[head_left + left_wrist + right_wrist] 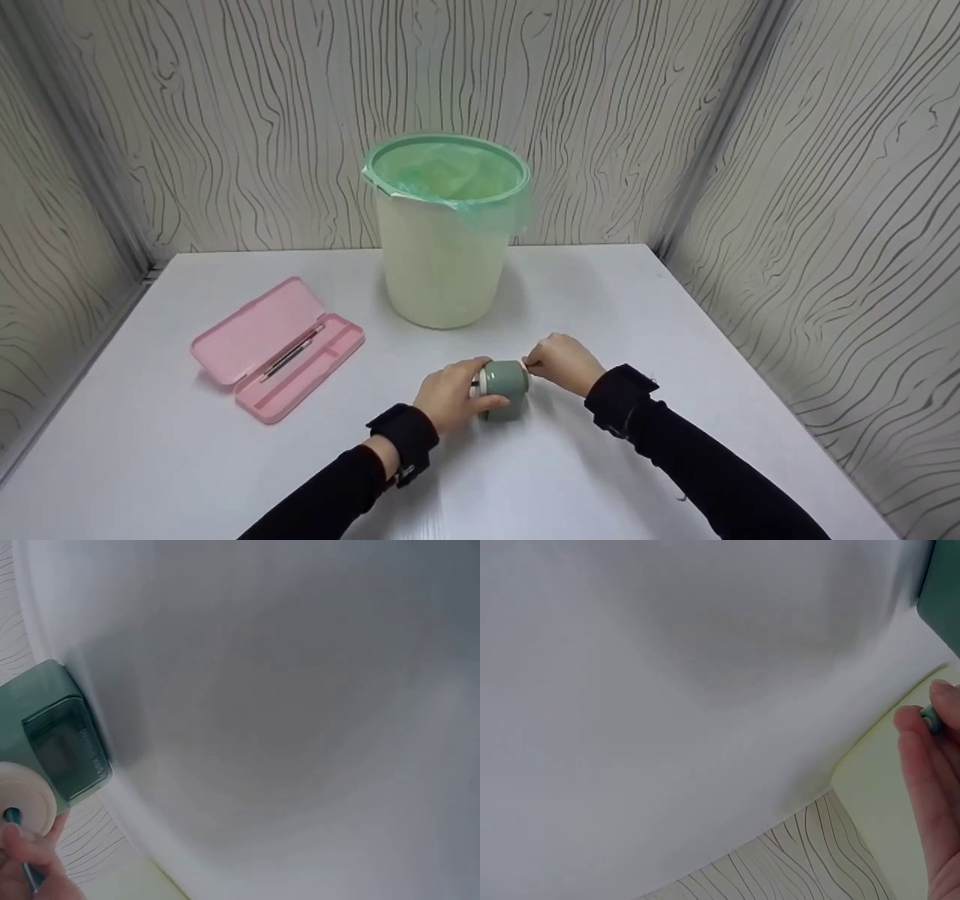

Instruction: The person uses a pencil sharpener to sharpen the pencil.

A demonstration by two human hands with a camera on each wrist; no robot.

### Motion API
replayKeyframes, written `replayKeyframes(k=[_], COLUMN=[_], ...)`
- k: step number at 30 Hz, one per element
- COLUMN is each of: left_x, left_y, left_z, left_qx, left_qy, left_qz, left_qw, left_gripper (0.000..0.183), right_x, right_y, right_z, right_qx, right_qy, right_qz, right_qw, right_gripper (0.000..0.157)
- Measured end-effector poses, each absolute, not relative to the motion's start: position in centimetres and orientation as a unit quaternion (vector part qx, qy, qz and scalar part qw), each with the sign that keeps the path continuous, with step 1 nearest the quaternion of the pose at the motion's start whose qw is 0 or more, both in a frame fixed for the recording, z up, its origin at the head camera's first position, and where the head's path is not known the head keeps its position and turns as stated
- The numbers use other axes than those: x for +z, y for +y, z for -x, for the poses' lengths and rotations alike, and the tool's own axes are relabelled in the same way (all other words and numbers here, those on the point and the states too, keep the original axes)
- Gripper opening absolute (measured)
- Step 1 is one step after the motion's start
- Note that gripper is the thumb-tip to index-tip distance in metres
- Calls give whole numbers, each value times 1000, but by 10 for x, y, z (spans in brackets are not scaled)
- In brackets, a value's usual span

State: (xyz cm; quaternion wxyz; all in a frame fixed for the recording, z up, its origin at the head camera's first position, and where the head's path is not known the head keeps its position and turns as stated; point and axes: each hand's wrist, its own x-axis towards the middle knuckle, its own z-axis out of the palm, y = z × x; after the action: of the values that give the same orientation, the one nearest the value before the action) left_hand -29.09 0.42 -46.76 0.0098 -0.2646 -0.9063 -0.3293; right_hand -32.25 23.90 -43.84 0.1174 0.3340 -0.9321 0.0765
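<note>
A green crank pencil sharpener (504, 381) lies between the two hands above the white table. My left hand (450, 394) grips it from the left, with a finger along the top and the thumb across the near side. In the left wrist view, the sharpener (34, 709) shows a see-through shavings drawer and a white round face. A dark pencil-like rod (30, 874) stands in that face's hole, with fingertips against it. My right hand (564, 364) is at the sharpener's right end; in the right wrist view it pinches a small green knob (931, 720). The crank arm is mostly hidden.
Left on the table (615, 292) lies an opened pink pencil case (300, 394) with a few pencils (289, 360) inside. Behind the hands stands a tall pale bin (442, 262) with a green rim and liner. Wood-patterned walls (300, 112) enclose the table.
</note>
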Motion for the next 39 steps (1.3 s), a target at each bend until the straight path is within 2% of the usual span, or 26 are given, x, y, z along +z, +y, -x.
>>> replayKeyframes(k=[8, 15, 21, 33, 39], left_x=[-467, -466, -468, -466, -467], left_y=[5, 5, 5, 6, 5], left_z=[290, 289, 290, 289, 289], left_qx=[-331, -326, -322, -312, -298], left_qy=[-907, -907, -910, -912, -915], left_qz=[261, 264, 261, 262, 267], left_qw=[9, 25, 22, 31, 40], left_gripper=[67, 65, 67, 65, 68], right_x=[-441, -457, -462, -457, -457], right_y=[240, 245, 246, 248, 249], right_z=[323, 313, 302, 286, 277], right_qx=[92, 129, 133, 141, 135], right_qy=[-930, -927, -927, -929, -923], right_qz=[-338, -347, -346, -339, -353], right_qw=[111, 57, 60, 53, 74], right_gripper=[3, 6, 3, 12, 8])
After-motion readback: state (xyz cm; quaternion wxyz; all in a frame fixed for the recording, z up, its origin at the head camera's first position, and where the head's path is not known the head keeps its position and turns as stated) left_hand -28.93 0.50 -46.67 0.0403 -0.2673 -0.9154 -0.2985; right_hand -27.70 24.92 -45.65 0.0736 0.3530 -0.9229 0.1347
